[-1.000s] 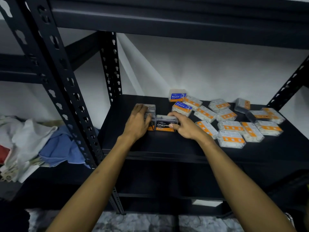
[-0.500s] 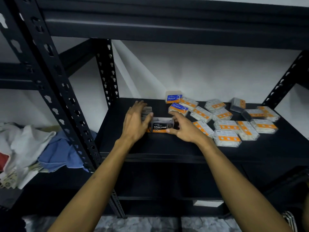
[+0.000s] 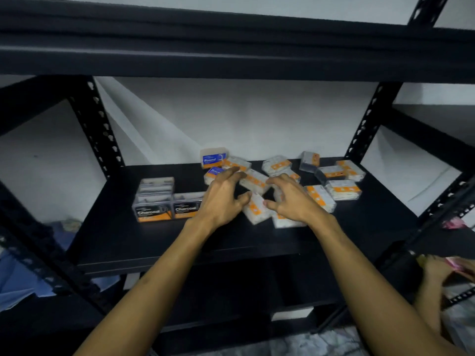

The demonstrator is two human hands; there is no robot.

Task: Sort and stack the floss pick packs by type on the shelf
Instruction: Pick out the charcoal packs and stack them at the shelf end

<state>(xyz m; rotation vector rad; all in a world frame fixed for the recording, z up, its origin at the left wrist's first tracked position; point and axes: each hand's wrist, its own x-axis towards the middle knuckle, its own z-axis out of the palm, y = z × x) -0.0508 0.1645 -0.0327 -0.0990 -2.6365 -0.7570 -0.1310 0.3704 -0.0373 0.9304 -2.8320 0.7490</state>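
Two stacks of black Charcoal packs [image 3: 154, 204] stand side by side at the left of the black shelf [image 3: 133, 242]; the second stack [image 3: 187, 205] touches the first. Several white packs with orange labels [image 3: 343, 189] lie scattered at the middle and right. Two blue Round packs [image 3: 213, 158] sit at the back. My left hand [image 3: 223, 199] and my right hand [image 3: 290, 199] hover with fingers spread over the white packs, either side of one white pack [image 3: 255, 210]. Neither hand holds anything.
The upper shelf beam [image 3: 231, 47] hangs close overhead. Perforated black uprights [image 3: 97, 127] frame the bay. Cloths [image 3: 15, 276] lie at lower left. Another person's hand [image 3: 437, 273] with pink items shows at lower right. Two darker packs [image 3: 309, 160] sit at the back right.
Both hands have left the Charcoal packs and moved right, over the white orange-labelled packs. The Charcoal stacks now stand uncovered at the left. The camera view has shifted to the right.
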